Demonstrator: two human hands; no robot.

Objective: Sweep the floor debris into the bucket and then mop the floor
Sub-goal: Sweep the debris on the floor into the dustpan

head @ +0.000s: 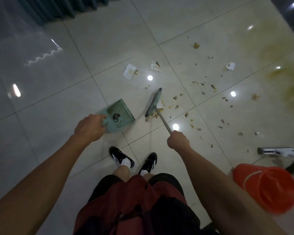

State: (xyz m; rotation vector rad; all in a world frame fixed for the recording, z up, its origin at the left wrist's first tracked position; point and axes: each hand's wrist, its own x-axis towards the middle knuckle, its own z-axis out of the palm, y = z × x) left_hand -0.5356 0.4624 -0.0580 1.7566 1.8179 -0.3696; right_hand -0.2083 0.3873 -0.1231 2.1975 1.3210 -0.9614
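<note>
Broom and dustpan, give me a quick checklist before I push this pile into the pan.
1. Right hand grips broom handle: ok.
2. Left hand holds dustpan: ok.
3. Pan's open edge faces the broom head: ok.
4. Crumbs gathered against the bristles: ok, though more debris lies scattered to the right.
5. Pan lip flat on the floor: cannot tell.
6. Bucket nearby for emptying: ok, at lower right.
</note>
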